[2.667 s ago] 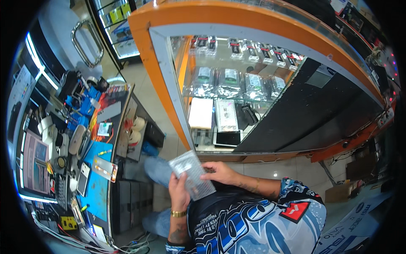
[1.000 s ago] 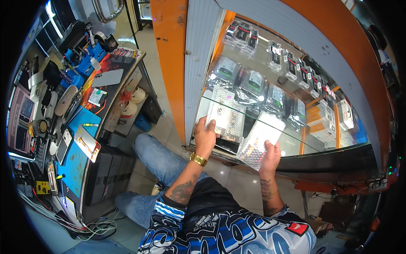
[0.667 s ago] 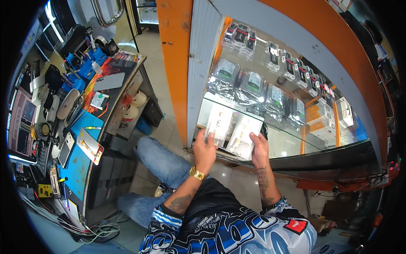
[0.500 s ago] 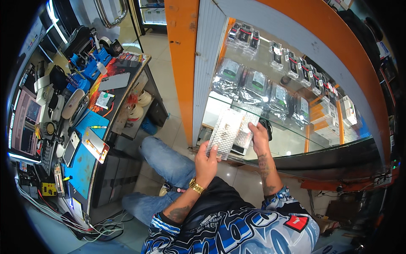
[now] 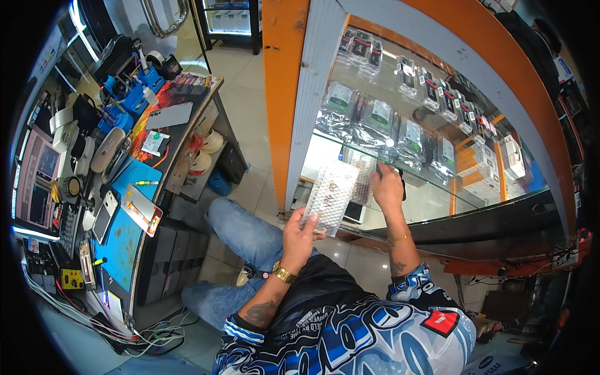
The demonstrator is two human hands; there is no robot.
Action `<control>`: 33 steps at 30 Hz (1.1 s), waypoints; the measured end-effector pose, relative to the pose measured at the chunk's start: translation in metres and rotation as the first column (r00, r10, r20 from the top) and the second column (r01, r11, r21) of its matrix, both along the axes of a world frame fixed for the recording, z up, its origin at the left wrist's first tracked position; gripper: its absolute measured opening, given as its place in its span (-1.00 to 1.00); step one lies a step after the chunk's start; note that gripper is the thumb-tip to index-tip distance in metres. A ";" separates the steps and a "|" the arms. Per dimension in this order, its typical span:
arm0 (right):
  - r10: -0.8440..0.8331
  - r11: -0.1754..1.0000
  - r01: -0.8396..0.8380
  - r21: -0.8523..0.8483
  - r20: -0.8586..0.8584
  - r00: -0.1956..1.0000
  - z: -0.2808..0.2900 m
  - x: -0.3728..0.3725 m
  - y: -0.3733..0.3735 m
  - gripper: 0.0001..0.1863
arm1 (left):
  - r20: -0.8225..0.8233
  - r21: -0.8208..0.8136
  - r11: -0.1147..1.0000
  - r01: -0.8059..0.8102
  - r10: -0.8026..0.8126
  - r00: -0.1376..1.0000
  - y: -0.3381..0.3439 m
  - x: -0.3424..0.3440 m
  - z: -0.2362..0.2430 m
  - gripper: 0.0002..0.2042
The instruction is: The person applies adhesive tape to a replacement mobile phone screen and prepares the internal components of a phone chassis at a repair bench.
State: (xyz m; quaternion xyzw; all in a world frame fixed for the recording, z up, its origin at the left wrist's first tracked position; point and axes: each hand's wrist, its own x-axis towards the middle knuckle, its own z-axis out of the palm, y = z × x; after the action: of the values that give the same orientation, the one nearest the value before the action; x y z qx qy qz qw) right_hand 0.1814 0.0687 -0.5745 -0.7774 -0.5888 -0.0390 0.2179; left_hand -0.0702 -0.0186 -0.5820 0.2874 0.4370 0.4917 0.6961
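Note:
My left hand [image 5: 300, 234] pinches the lower corner of a flat packet in clear bubble wrap [image 5: 329, 195], with handwriting on its face. The packet is held tilted in front of the glass display cabinet. My right hand [image 5: 389, 189] reaches into the cabinet's low opening, under the glass shelf edge. Its fingers are curled, and what they hold, if anything, is hidden. A second bubble-wrapped packet [image 5: 361, 178] is just left of those fingers, partly behind the first. Beside the right hand, a black object shows only in part.
Upper shelves carry drives in silver bags [image 5: 379, 117] and small blister packs [image 5: 430, 91]. The cabinet's orange post [image 5: 279, 112] rises ahead. At left, a workbench has a blue mat [image 5: 122, 250], an opened tablet [image 5: 141, 209], a phone [image 5: 105, 215] and a monitor [image 5: 39, 172]. Cables [image 5: 134, 340] hang below.
My right hand has shifted slightly up and right, off the face of the second packet toward the black object. My left hand still holds the first packet, now a little lower left.

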 end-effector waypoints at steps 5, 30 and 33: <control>0.453 0.883 -0.450 0.133 -0.495 0.741 0.079 -0.029 -0.011 -0.73 | 0.000 0.022 0.999 0.024 -0.024 1.000 0.000 0.001 -0.002 -0.74; 0.282 0.703 -0.691 -0.167 -0.827 0.486 0.100 0.015 -0.024 -0.85 | -0.183 0.163 0.955 0.246 -0.216 0.959 -0.001 -0.019 -0.019 -0.70; 0.117 0.814 -0.575 -0.088 -0.943 0.311 0.085 0.025 -0.023 -0.84 | -0.060 0.078 0.957 0.281 -0.277 0.959 -0.010 -0.034 -0.024 -0.68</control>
State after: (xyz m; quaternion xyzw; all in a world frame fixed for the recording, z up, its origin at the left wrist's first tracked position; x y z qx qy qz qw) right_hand 0.2061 0.0458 -0.4898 -0.5445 -0.5221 0.5641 0.3356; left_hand -0.1039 -0.0283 -0.6060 0.3876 0.3876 0.3997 0.7347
